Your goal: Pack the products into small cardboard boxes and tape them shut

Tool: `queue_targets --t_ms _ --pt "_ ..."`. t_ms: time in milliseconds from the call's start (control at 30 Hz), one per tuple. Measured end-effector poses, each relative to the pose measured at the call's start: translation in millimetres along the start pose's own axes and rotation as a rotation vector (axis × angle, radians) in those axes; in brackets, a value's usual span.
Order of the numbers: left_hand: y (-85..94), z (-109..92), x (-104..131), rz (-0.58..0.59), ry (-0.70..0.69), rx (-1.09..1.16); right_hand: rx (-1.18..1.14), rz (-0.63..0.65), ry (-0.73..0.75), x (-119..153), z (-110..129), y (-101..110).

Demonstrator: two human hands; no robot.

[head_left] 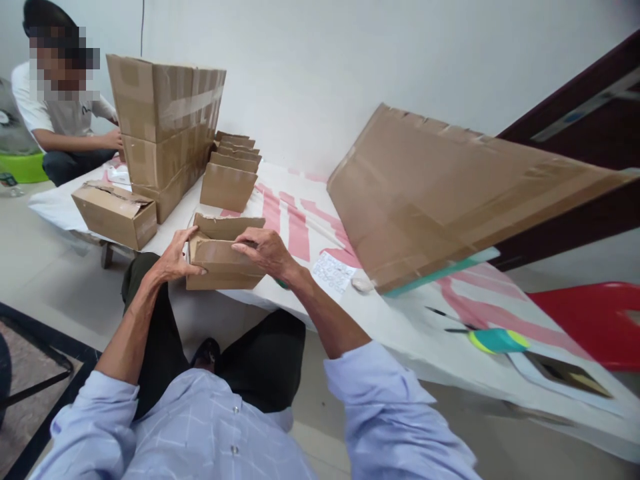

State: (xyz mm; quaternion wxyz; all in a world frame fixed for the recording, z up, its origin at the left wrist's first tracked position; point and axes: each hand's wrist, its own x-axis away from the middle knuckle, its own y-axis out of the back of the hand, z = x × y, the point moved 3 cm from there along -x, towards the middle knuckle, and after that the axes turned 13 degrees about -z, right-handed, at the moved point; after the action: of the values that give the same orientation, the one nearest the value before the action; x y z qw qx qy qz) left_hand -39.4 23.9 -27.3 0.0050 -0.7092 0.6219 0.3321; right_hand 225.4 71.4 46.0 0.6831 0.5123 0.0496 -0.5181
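Observation:
A small cardboard box (225, 270) with its top open sits at the front edge of the cloth-covered table. My left hand (176, 257) grips the box's left end, the thumb low on the front wall and the fingers at the upper corner. At the top right, my right hand (265, 250) pinches the upper edge of the front flap. Behind it stands a row of open cardboard boxes (229, 187), their flaps upright. A box with a torn top (117, 217) lies to the left of my left hand.
Stacked taped boxes (165, 127) rise at the back left, where another person (65, 120) squats. A large cardboard sheet (465, 193) leans on the right. Nearby are a written paper (333, 273), a teal and yellow object (500, 341), a tablet-like device (567, 373) and a red chair (590, 320).

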Motion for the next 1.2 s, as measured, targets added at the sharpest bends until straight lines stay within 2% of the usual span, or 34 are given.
queue_targets --t_ms 133,267,433,567,733,933,1033,1200 --pt "1.5 -0.9 -0.5 0.012 0.006 -0.011 -0.031 0.001 -0.013 5.2 -2.4 13.0" --pt "3.0 -1.2 1.3 0.020 -0.004 -0.016 0.011 0.000 0.080 26.8 10.5 16.8" --pt "2.5 -1.3 5.0 0.024 -0.033 -0.016 0.130 0.028 0.222 73.5 25.2 6.5" --pt "5.8 -0.3 6.3 0.057 -0.045 -0.014 0.154 0.001 0.240 85.9 22.1 -4.2" --pt "13.6 5.5 6.0 0.130 0.011 0.086 0.096 -0.036 0.212 74.5 13.8 -9.4" --pt "12.3 3.2 6.5 0.125 0.046 0.077 0.035 0.027 0.042 42.2 0.3 -6.9" --pt "10.6 -1.1 8.0 0.113 0.029 0.050 0.134 0.142 -0.046 12.9 -13.9 -12.0" --pt "8.8 0.7 9.6 0.089 -0.001 0.022 0.324 0.458 -0.086 -22.8 -35.9 -35.0"
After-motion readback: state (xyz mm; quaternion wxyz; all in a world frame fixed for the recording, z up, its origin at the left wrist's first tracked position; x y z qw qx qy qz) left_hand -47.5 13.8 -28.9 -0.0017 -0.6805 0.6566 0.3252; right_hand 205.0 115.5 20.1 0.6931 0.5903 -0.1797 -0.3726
